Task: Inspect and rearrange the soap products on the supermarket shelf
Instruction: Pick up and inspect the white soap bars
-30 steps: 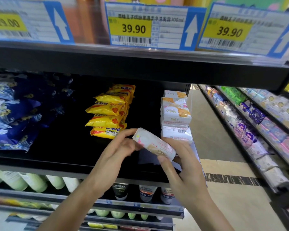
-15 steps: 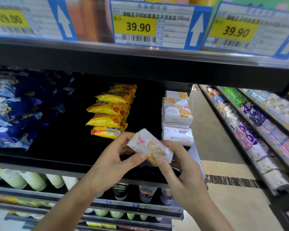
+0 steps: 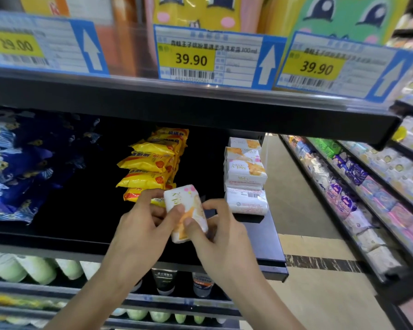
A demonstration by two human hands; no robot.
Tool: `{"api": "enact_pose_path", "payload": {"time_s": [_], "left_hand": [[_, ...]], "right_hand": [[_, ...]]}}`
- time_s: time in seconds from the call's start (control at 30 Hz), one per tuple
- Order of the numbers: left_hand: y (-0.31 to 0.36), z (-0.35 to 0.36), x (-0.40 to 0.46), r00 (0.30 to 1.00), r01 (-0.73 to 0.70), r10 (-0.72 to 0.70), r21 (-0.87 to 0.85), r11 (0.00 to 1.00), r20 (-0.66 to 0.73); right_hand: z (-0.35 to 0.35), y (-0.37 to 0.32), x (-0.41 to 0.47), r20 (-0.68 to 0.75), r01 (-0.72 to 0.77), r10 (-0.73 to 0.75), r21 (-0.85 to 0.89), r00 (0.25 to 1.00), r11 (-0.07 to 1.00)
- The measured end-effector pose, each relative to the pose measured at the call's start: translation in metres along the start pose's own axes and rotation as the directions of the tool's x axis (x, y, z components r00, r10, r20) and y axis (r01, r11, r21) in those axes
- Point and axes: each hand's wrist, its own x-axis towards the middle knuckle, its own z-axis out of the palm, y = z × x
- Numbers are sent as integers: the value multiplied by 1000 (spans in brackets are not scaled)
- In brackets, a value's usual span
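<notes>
So both hands are on one wrapped soap bar (image 3: 186, 212), white wrapper with orange and a bit of pink print, held up in front of the middle shelf (image 3: 267, 236) and not resting on anything. The left hand (image 3: 141, 231) has its thumb across the front face and fingers curled round the back edge, and the right hand (image 3: 221, 236) pinches the lower right side with thumb on the front, so both grips are closed on the bar, tilted so the label faces the camera. Looks like the inspecting part of the job to me, with putting it back not yet done. Its likely home is the stack of matching white soap bars (image 3: 244, 178) just to the right, near the shelf's end; the bottom pack there shows a barcode side. The yellow soap packs (image 3: 153, 163) sit behind the hands and the blue packets (image 3: 14, 167) are well off to the left. Handling-wise I'd guess it's a small solid block, light enough for one hand, stiff so it won't squash, but that wrapper looks slick and a bit loose. I'd hold it across the long edges rather than the glossy face, since the wrapping could slide or crinkle.
</notes>
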Motion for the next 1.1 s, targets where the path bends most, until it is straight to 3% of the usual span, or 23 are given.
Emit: {"api": "enact_pose_path", "payload": {"time_s": [0.1,0.4,0.6,0.77,0.9,1.0,1.1], "left_hand": [[-4,-5,3,999,-23,27,167,986,-21],[-5,-11,-8,989,-133,103,328,935,105],[-10,-14,-10,982,-159,115,336,928,147],[-24,-8,-5,976,-186,143,294,937,162],[-23,-6,-6,976,-192,150,301,934,157],[-23,-6,-8,975,-204,169,284,937,143],[-22,-4,-8,979,-192,170,241,951,110]], "right_hand": [[12,-7,6,26,-24,28,-137,999,990],[19,-17,13,-5,-68,70,-332,998,941],[8,-8,12,5,-70,73,-217,997,974],[-16,9,6,-118,-47,20,-236,993,971],[-35,27,13,-306,-5,-167,-491,937,871],[-49,39,23,-234,-57,-100,-583,967,810],[-56,48,26,-108,-28,-40,-564,993,825]]}}
